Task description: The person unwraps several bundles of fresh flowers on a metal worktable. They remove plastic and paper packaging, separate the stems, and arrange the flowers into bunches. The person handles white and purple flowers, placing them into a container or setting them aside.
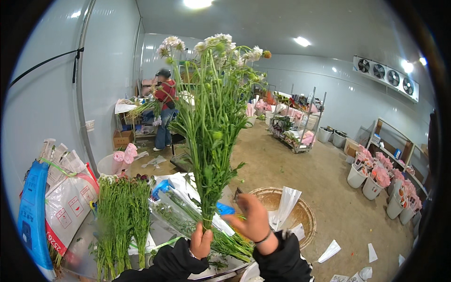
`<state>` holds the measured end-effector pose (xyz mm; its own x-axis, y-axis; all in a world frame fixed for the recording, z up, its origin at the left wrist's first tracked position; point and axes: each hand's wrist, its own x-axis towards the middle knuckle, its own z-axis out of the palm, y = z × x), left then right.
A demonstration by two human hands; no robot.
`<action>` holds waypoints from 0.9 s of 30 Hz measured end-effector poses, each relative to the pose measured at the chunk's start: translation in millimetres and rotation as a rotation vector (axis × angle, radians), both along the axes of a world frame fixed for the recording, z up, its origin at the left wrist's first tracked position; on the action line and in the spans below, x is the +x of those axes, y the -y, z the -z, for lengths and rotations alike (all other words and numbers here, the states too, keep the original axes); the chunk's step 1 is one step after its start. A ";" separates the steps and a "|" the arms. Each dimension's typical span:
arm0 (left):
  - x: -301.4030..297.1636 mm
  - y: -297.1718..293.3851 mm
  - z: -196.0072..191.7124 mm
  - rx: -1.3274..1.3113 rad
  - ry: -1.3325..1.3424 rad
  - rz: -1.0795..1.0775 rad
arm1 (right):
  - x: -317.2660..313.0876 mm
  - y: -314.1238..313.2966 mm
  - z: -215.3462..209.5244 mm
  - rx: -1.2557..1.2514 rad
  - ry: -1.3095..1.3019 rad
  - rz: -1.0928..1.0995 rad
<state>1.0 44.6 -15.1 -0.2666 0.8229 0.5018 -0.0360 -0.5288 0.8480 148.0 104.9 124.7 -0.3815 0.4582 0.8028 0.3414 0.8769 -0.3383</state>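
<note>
A tall bunch of pale, white-pink flowers [213, 131] on long green stems stands upright before me. My left hand [201, 242] is closed around its lower stems, where a thin band circles them. Just right of those stems, my right hand [253, 218] is raised, fingers apart, with nothing seen in it. Below lie more green stems [232, 244] beside a clear plastic sleeve [176, 214]. On the left of the table [80, 256], several bundles of cut stems with dark heads [123, 221] lie side by side.
A large packed bundle in blue and white wrapping [66, 197] leans at the left. Right of the table stands a round brown basket [300, 211] with white paper. Farther off are a trolley [300, 122], buckets of pink-wrapped flowers [373, 181] and a person in red [165, 105] at another table.
</note>
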 end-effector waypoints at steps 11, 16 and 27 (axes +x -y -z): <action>12.2 11.4 -20.8 0.106 -0.229 -0.350 | -43.8 14.7 23.2 0.079 0.143 0.001; -0.6 5.9 -21.2 0.033 -0.205 -0.298 | -27.8 17.4 43.2 -0.060 0.063 -0.056; -20.7 -6.4 -10.0 0.029 0.066 0.262 | -64.5 -20.7 12.1 -0.058 -0.139 -0.107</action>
